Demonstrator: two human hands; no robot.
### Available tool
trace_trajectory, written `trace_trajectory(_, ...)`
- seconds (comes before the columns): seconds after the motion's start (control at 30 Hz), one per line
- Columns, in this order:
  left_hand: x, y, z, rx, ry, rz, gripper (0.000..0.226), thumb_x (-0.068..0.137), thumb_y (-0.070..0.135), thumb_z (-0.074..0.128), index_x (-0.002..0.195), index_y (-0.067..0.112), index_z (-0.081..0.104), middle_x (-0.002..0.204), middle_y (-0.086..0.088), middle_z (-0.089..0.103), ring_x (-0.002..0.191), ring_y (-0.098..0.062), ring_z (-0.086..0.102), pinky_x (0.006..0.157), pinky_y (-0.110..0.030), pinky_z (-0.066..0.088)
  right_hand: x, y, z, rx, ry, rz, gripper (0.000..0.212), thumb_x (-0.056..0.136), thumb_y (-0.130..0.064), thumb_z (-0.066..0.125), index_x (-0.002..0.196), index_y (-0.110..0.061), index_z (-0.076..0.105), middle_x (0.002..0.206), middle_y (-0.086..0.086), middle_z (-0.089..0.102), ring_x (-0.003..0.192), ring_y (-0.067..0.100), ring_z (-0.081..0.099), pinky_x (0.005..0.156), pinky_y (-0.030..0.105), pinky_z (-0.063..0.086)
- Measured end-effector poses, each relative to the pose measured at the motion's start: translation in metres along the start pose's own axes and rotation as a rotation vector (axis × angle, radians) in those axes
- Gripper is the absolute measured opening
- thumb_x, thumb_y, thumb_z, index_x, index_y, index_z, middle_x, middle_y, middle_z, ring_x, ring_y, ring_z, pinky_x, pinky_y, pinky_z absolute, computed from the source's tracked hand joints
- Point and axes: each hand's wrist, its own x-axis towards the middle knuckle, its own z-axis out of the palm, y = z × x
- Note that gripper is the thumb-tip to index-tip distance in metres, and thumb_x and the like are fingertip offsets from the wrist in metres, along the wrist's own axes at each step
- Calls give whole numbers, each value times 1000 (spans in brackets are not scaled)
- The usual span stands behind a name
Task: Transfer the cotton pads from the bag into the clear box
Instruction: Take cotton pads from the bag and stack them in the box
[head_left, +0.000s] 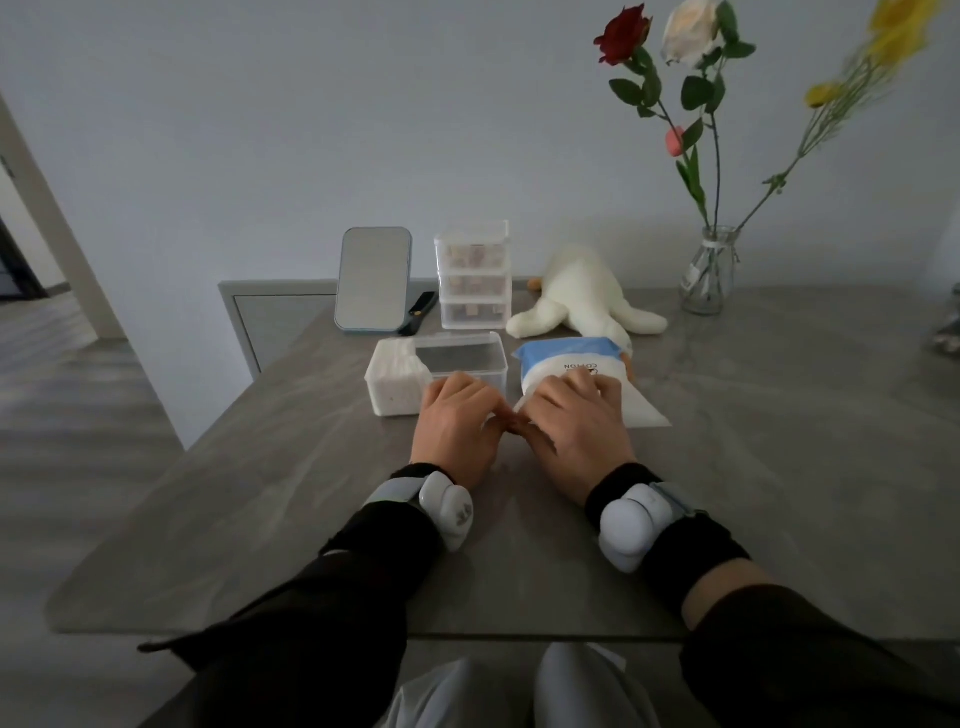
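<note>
Hands meeting at the near end of the bag (545, 364)

We see our left hand (457, 423) and right hand (571, 423) knuckles-up and side by side on the grey table (311, 467), their fingertips touching each other at the bag's near left corner. Our left hand's curled fingers and thumb pinch that corner. Our right hand lies over the bag's near end with its fingers bent down onto the white film, holding it. We cannot tell whether either hand also has a pad between its fingers.

The blue-and-white bag lies flat at 1 o'clock from the hands, its blue end pointing away from us. The clear box (496, 364) sits at 11 o'clock from the hands, just beside the bag and lidless. A stack of white cotton pads (397, 374) fills its 9 o'clock end.

Beyond the box, at 12 o'clock, stands a clear drawer unit (472, 275), with an upright mirror (373, 280) at its 9 o'clock side and a white plush toy (582, 296) at its 3 o'clock side. A glass vase (709, 275) of flowers (623, 36) stands at 2 o'clock on the table.
</note>
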Motion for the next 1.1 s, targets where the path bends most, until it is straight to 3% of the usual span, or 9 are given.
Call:
trace_trajectory(0.13, 0, 1, -2, 23, -59, -54, 12, 73, 17, 74, 67, 18, 64, 71, 6, 63, 81, -20, 55, 85, -33, 36, -2, 0, -1, 8, 8, -11, 13, 84, -23, 62, 73, -18, 62, 80, -3, 58, 90, 22, 42, 78, 40, 28)
trace_trajectory(0.37, 1, 2, -5, 39, -67, -89, 14, 72, 19, 71, 64, 14, 60, 67, 6, 61, 75, -24, 55, 83, -30, 31, -18, 29, -18, -51, -21, 29, 20, 87, -28, 51, 73, -17, 60, 81, -4, 54, 91, 26, 47, 79, 41, 30)
trace_trajectory(0.63, 1, 4, -7, 36, -54, -123, 16, 72, 14, 73, 64, 11, 59, 70, 8, 56, 76, -26, 54, 83, -32, 32, -24, 42, -28, -144, -52, 144, 12, 76, -26, 66, 70, -20, 57, 84, -5, 53, 91, 24, 49, 81, 38, 27)
trace_trajectory(0.8, 2, 2, -5, 41, -56, -120, 15, 73, 17, 69, 65, 10, 58, 71, 11, 53, 77, -25, 53, 84, -33, 33, -24, 43, -34, -163, -82, 236, 10, 66, -24, 64, 67, -21, 54, 85, -4, 51, 88, 24, 47, 80, 38, 27)
trace_trajectory(1.1, 2, 2, -6, 47, -48, -126, 21, 74, 8, 78, 67, 10, 59, 76, 14, 49, 80, -26, 54, 86, -34, 32, -27, 53, -40, -194, -84, 405, 13, 66, -26, 63, 66, -20, 51, 80, -4, 42, 82, 23, 42, 78, 37, 27)
